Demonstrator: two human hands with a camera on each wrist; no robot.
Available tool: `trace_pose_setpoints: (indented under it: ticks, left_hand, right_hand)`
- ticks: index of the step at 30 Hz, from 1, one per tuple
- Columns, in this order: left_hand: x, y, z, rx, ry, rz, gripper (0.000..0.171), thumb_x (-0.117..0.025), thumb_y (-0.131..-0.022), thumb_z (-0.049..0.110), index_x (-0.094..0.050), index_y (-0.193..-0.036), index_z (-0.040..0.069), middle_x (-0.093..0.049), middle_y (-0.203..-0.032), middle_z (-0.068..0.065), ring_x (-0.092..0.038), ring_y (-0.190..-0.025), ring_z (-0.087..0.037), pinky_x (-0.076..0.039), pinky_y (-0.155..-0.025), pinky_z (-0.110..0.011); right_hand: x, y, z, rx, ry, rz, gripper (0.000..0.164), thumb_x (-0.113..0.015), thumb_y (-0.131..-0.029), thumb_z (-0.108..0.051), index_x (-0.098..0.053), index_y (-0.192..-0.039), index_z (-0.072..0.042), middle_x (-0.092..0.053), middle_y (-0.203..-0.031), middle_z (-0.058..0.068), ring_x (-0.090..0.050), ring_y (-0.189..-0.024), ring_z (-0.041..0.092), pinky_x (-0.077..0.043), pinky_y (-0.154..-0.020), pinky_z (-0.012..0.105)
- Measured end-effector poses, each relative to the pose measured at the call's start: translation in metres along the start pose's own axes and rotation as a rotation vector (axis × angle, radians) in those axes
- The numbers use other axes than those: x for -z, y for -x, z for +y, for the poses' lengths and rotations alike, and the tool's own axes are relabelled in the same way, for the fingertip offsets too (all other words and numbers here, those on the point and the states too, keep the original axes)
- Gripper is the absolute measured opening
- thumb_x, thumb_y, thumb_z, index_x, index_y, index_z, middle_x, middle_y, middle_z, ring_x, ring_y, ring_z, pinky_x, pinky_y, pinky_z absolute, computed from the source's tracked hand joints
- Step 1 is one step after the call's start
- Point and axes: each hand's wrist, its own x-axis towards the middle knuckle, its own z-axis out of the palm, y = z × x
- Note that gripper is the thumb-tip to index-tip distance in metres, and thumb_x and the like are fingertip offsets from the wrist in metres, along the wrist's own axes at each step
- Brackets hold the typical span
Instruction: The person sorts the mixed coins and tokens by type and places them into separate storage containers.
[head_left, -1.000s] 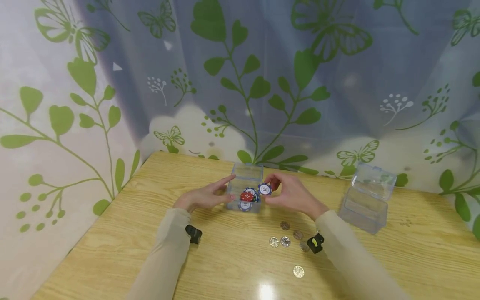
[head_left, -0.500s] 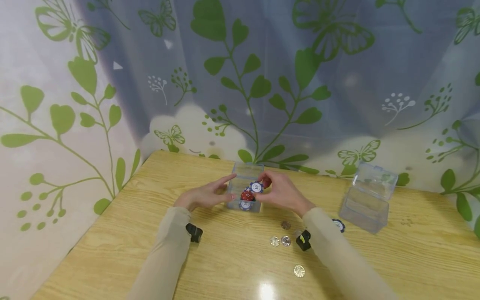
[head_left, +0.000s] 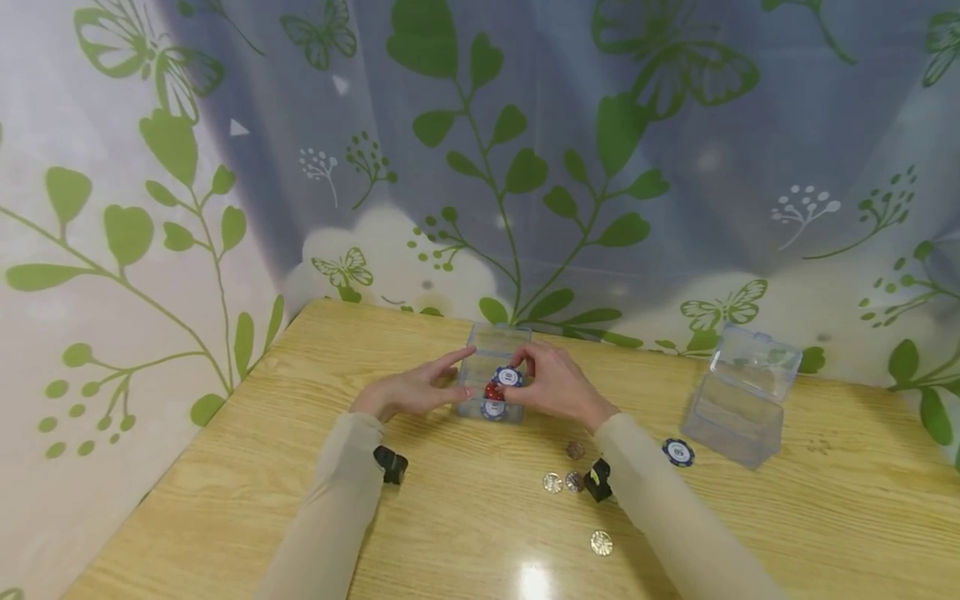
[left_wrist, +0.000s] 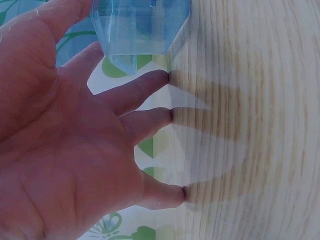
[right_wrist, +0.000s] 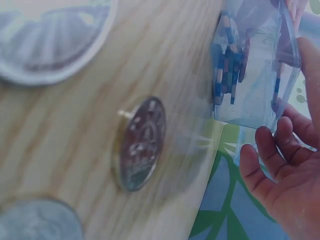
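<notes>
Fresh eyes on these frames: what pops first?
Probably the curtain behind the table, with its green leaf-and-butterfly print. Next, the red poker chip in the left clear box, where the right hand pinches a blue poker chip marked 10. In the right wrist view, a coin looms large at top left.

Leaf-printed cloth point(head_left: 480, 167) behind wooden table point(head_left: 450, 508)

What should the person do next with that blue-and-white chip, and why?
Probably the right hand should release the blue-and-white chip into the clear box between the hands: it pinches the chip at the box's mouth, the lid stands open, a red chip already lies inside, and the left hand touches the box.
</notes>
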Motion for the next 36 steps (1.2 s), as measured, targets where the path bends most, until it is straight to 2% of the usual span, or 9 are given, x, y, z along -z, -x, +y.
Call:
trace_pose_setpoints:
  ticks: [11,13,16,18,20,22,26,31,36]
  left_hand:
    - [-0.001,0.001,0.0,0.004,0.006,0.0,0.074,-0.057,-0.092,0.045,-0.009,-0.148,0.048,-0.01,-0.159,-0.014,-0.012,-0.146,-0.033,-0.022,-0.111,-0.063]
    - [-0.001,0.001,0.001,0.003,0.006,0.0,0.073,-0.056,-0.092,0.045,-0.009,-0.148,0.049,-0.01,-0.159,-0.014,-0.012,-0.146,-0.033,-0.023,-0.111,-0.062]
    - [0.0,0.002,0.002,-0.003,0.006,0.002,0.071,-0.056,-0.093,0.044,-0.01,-0.147,0.05,-0.01,-0.159,-0.014,-0.013,-0.146,-0.034,-0.025,-0.11,-0.062]
    - [0.0,0.002,0.003,-0.004,0.009,0.003,0.071,-0.056,-0.093,0.044,-0.01,-0.147,0.05,-0.011,-0.159,-0.014,-0.013,-0.146,-0.033,-0.025,-0.11,-0.062]
    - [0.001,0.002,0.004,-0.005,0.01,0.004,0.07,-0.056,-0.093,0.044,-0.011,-0.146,0.051,-0.011,-0.159,-0.014,-0.013,-0.146,-0.033,-0.025,-0.11,-0.062]
    - [0.001,0.003,0.004,-0.003,0.012,0.007,0.071,-0.056,-0.093,0.043,-0.01,-0.147,0.049,-0.011,-0.159,-0.014,-0.013,-0.146,-0.033,-0.026,-0.11,-0.061]
    - [0.0,0.004,0.004,0.0,0.015,0.004,0.072,-0.056,-0.093,0.043,-0.009,-0.148,0.047,-0.01,-0.159,-0.015,-0.013,-0.146,-0.034,-0.025,-0.11,-0.062]
    - [-0.001,0.003,0.003,-0.004,0.022,-0.001,0.073,-0.056,-0.092,0.045,-0.009,-0.149,0.046,-0.009,-0.159,-0.015,-0.012,-0.146,-0.035,-0.025,-0.11,-0.063]
    - [-0.001,0.002,0.001,-0.003,0.018,0.004,0.072,-0.056,-0.093,0.045,-0.01,-0.148,0.049,-0.01,-0.159,-0.014,-0.013,-0.146,-0.034,-0.025,-0.11,-0.062]
  right_hand:
    - [-0.001,-0.006,-0.005,0.007,0.095,-0.055,0.037,-0.076,-0.071,-0.042,-0.067,-0.095,-0.014,-0.058,-0.093,0.006,-0.049,-0.072,0.015,-0.042,-0.066,0.027]
    - [-0.001,-0.007,-0.005,0.004,0.097,-0.061,0.036,-0.076,-0.071,-0.041,-0.068,-0.094,-0.014,-0.057,-0.093,0.006,-0.052,-0.079,0.018,-0.043,-0.07,0.029]
    - [-0.001,-0.009,-0.006,0.002,0.094,-0.062,0.036,-0.077,-0.072,-0.042,-0.068,-0.093,-0.014,-0.057,-0.095,0.007,-0.057,-0.098,0.026,-0.048,-0.083,0.036]
    - [-0.001,-0.01,-0.007,0.002,0.094,-0.058,0.036,-0.078,-0.071,-0.042,-0.069,-0.092,-0.014,-0.059,-0.098,0.008,-0.054,-0.114,0.032,-0.047,-0.095,0.04]
    - [-0.001,-0.01,-0.008,0.003,0.099,-0.059,0.036,-0.079,-0.07,-0.042,-0.07,-0.09,-0.013,-0.061,-0.1,0.009,-0.05,-0.121,0.034,-0.044,-0.101,0.043]
    - [0.0,-0.011,-0.009,0.005,0.109,-0.069,0.037,-0.08,-0.069,-0.042,-0.071,-0.09,-0.013,-0.061,-0.101,0.009,-0.052,-0.118,0.033,-0.044,-0.1,0.043]
    - [0.0,-0.011,-0.012,0.001,0.152,-0.107,0.037,-0.082,-0.068,-0.041,-0.073,-0.088,-0.012,-0.059,-0.098,0.01,-0.052,-0.093,0.022,-0.047,-0.085,0.036]
    - [0.001,-0.011,-0.014,-0.011,0.192,-0.129,0.039,-0.081,-0.069,-0.044,-0.074,-0.089,-0.012,-0.057,-0.097,0.009,-0.049,-0.088,0.019,-0.046,-0.082,0.034]
    - [0.002,-0.009,-0.01,-0.001,0.145,-0.113,0.031,-0.077,-0.074,-0.043,-0.072,-0.088,-0.015,-0.056,-0.098,0.012,-0.048,-0.083,0.019,-0.044,-0.076,0.033]
